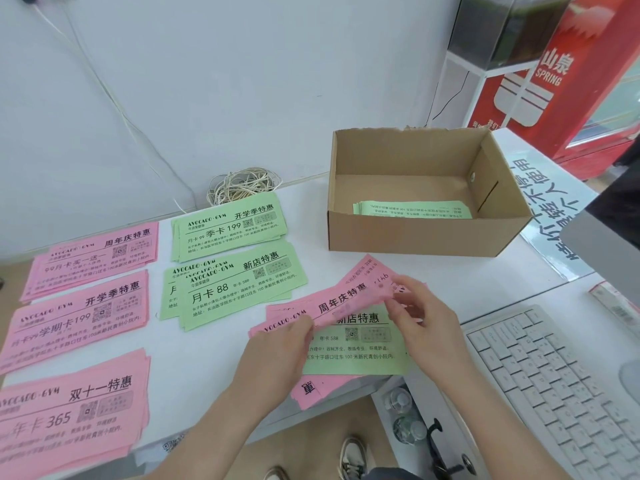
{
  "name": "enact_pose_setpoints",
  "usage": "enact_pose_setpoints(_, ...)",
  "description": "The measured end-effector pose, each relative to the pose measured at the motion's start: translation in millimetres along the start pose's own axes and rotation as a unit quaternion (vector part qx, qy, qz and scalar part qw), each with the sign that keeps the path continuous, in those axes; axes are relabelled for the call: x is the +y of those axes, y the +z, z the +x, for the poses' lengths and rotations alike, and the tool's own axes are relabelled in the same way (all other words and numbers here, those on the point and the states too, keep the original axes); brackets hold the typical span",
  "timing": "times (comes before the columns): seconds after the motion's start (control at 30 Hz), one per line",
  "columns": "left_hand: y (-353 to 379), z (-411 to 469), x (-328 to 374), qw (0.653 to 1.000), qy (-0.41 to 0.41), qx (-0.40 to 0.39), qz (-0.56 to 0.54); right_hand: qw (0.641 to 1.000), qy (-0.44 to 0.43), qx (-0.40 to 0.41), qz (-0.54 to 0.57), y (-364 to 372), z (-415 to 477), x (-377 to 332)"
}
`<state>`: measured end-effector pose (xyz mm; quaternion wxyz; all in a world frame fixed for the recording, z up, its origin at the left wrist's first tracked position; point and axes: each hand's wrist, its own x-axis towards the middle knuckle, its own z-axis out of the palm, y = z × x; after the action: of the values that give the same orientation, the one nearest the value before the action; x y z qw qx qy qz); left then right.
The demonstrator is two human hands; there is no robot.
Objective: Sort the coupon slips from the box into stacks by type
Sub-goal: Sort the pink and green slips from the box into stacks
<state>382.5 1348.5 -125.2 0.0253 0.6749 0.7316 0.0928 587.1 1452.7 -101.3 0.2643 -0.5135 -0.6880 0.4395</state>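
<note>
White tabletop (322, 216) runs in front of me against a pale wall, with a red cabinet with white lettering (561, 84) standing off at the far right. On the table's far right sits an open brown cardboard box (415, 233), and a few green coupon slips (415, 208) lie flat on its floor near the front wall.

To the left of the box my sorted piles are spread out. Three stacks of pink slips go down the left side: a far one (93, 258), a middle one (76, 313) and a near one (69, 410) at the table's edge. Beside them lie two stacks of green slips, one farther back (228, 226) and one nearer, loosely fanned (235, 289). A white computer keyboard (561, 382) lies at my right, and a tangled coil of pale cord (242, 185) rests by the wall behind the green stacks.

Between the piles and the keyboard I hold a small fan of pink coupon slips (343, 299) just above the table. My left hand (277, 351) pinches their left end, fingers curled over the top edge. My right hand (426, 323) pinches the right end between thumb and fingertips. Under them lies a single green slip (360, 355), and more pink slips (311, 389) poke out beneath it over the table's near edge.
</note>
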Motion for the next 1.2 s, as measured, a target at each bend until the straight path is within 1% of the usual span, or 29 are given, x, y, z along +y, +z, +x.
enact_pose_setpoints(0.03,-3,2,-2,0.999,-0.042,-0.008,-0.018,0.999,0.018,-0.029,-0.018,-1,0,4)
enact_pose_setpoints(0.1,-9,6,-9,0.982,-0.151,-0.035,-0.111,0.992,0.04,-0.086,-0.079,-2,-2,10)
enact_pose_setpoints(0.13,-11,6,-12,0.967,-0.189,-0.028,-0.167,0.989,0.047,-0.102,-0.099,-2,-2,13)
enact_pose_setpoints(0.17,-15,6,-13,0.955,-0.211,-0.014,-0.209,0.987,0.049,-0.109,-0.105,-3,-2,13)
enact_pose_setpoints(0.2,-23,4,-11,0.957,-0.201,0.003,-0.21,0.987,0.055,-0.113,-0.095,-4,-1,10)
enact_pose_setpoints(0.23,-28,2,-9,0.975,-0.153,0.03,-0.157,0.99,0.067,-0.111,-0.06,-6,0,6)
enact_pose_setpoints(0.27,-32,0,-5,0.989,-0.097,0.041,-0.099,0.99,0.097,-0.106,-0.003,-8,3,1)
enact_pose_setpoints(0.33,-34,-8,7,0.999,-0.006,0.042,-0.025,0.969,0.181,-0.113,0.127,-15,6,-11)
enact_pose_setpoints(0.37,-29,-12,13,0.999,0.034,0.031,0.003,0.958,0.204,-0.129,0.156,-19,7,-16)
enact_pose_setpoints(0.4,-20,-16,17,0.997,0.068,0.019,0.033,0.956,0.199,-0.157,0.149,-22,7,-18)
enact_pose_setpoints(0.43,-12,-18,20,0.995,0.08,-0.015,0.059,0.958,0.185,-0.183,0.124,-24,8,-17)
enact_pose_setpoints(0.5,4,-24,22,0.988,0.071,-0.102,0.089,0.959,0.166,-0.213,0.085,-22,6,-16)
enact_pose_setpoints(0.6,8,-26,22,0.985,0.053,-0.145,0.07,0.968,0.156,-0.194,0.037,-17,7,-10)
enact_pose_setpoints(0.67,8,-25,21,0.988,0.075,-0.122,0.05,0.97,0.152,-0.19,-0.013,-13,6,-6)
enact_pose_setpoints(0.73,4,-24,17,0.99,0.081,-0.116,0.006,0.97,0.143,-0.192,-0.047,-9,4,-3)
enact_pose_setpoints(0.8,-8,-23,18,0.99,0.065,-0.121,-0.027,0.972,0.141,-0.186,-0.029,-8,4,-4)
enact_pose_setpoints(0.87,-12,-25,12,0.992,0.029,-0.112,-0.057,0.974,0.145,-0.176,0.015,-12,7,-6)
enact_pose_setpoints(0.9,-15,-29,8,0.988,-0.013,-0.123,-0.09,0.974,0.144,-0.174,0.031,-14,9,-8)
enact_pose_setpoints(0.93,-20,-30,5,0.984,-0.047,-0.115,-0.123,0.974,0.14,-0.173,0.046,-15,12,-11)
enact_pose_setpoints(0.97,-25,-32,1,0.983,-0.082,-0.079,-0.144,0.973,0.136,-0.174,0.063,-16,14,-14)
enact_pose_setpoints(1.0,-30,-34,-2,0.978,-0.12,-0.022,-0.172,0.972,0.129,-0.176,0.081,-16,17,-18)
enact_pose_setpoints(1.03,-39,-36,-5,0.961,-0.18,0.028,-0.209,0.971,0.124,-0.18,0.101,-15,19,-22)
enact_pose_setpoints(1.07,-48,-36,-8,0.931,-0.251,0.063,-0.258,0.968,0.118,-0.186,0.118,-13,21,-28)
enact_pose_setpoints(1.13,-64,-41,-18,0.833,-0.382,0.096,-0.388,0.963,0.106,-0.2,0.143,-2,25,-42)
enact_pose_setpoints(1.17,-70,-43,-23,0.79,-0.415,0.102,-0.439,0.961,0.104,-0.203,0.156,3,26,-47)
enact_pose_setpoints(1.2,-75,-46,-27,0.769,-0.429,0.103,-0.463,0.958,0.103,-0.207,0.172,7,27,-52)
